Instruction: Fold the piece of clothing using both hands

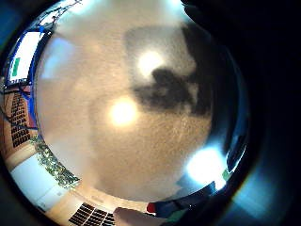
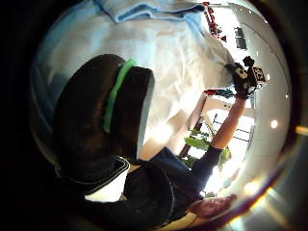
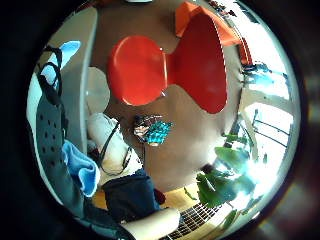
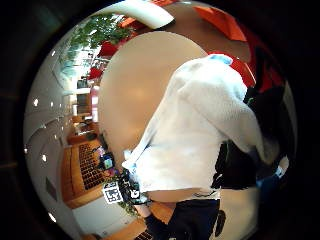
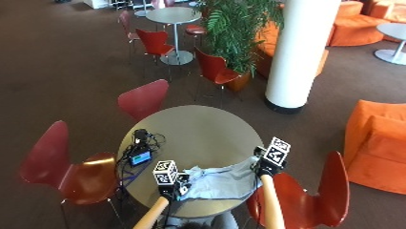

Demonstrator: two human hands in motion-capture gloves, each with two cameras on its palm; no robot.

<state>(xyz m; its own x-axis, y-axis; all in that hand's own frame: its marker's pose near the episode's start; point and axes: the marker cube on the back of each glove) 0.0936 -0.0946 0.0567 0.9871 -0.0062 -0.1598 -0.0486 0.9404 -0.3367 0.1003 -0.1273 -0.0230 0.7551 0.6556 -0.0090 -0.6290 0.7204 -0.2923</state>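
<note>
Opening step judged: pale blue garment (image 5: 216, 183) is held spread over the near edge of the round table (image 5: 190, 133), pinched by left hand (image 5: 170, 187) and right hand (image 5: 265, 164); a fold-over is called for next.

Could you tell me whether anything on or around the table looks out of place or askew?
Nothing looks damaged or spilled. The light blue garment lies rumpled at the near edge of the round table, gripped by the left hand and right hand. A small device with tangled cables sits at the table's left edge.
</note>
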